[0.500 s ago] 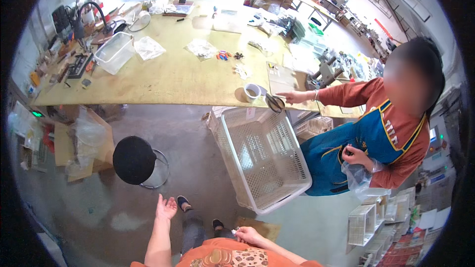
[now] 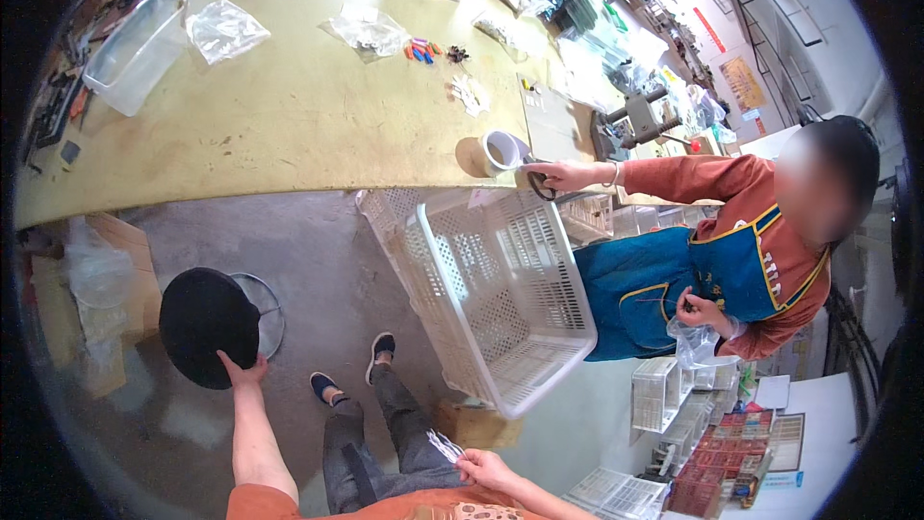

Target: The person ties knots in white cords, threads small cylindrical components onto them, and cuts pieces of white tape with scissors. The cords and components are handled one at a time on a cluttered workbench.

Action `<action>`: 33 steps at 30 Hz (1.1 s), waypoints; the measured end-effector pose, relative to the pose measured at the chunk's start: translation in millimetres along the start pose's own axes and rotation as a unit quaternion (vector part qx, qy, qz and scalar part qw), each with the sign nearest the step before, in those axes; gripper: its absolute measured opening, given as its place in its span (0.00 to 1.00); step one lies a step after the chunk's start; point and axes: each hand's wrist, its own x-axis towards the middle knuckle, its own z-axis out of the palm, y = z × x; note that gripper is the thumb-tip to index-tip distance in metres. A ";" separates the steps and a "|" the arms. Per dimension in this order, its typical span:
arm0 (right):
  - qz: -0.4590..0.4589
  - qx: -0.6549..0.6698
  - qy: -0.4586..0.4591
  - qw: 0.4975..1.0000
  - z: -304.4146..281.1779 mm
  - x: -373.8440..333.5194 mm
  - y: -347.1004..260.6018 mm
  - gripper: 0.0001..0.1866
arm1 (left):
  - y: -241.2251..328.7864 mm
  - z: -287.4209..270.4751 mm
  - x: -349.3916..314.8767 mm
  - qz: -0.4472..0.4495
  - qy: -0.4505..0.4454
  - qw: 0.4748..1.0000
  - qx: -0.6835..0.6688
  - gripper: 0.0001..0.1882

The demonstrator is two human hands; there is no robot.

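Observation:
My left hand grips the near rim of a round black stool, whose metal ring base shows to the right of the seat. Low in front of my body, my right hand is closed on a small bunch of thin white strips; their exact kind is unclear. To the right of my legs stands a large white perforated plastic basket, beside the table.
A co-worker in a blue apron stands at right, one hand at black-handled scissors on the table edge. The wooden table bears a white cup, small parts and a clear bin. Cardboard leans at left.
My left hand has gone from open in the air to gripping the stool's rim. My view has shifted closer to the table. The co-worker's hand has moved onto the scissors.

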 end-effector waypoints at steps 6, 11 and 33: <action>-0.003 -0.026 -0.011 1.000 -1.1 42.3 -20.1 0.11 | -20.9 -23.1 48.5 0.348 -0.030 0.882 0.315 0.53; -0.002 -0.025 -0.017 1.000 -7.4 55.7 -25.3 0.11 | -46.6 -9.8 8.5 0.165 -0.090 0.982 0.004 0.40; -0.161 0.292 -0.132 0.933 -70.4 55.4 -196.9 0.11 | -244.4 9.4 -286.1 -0.022 -0.311 0.788 0.531 0.16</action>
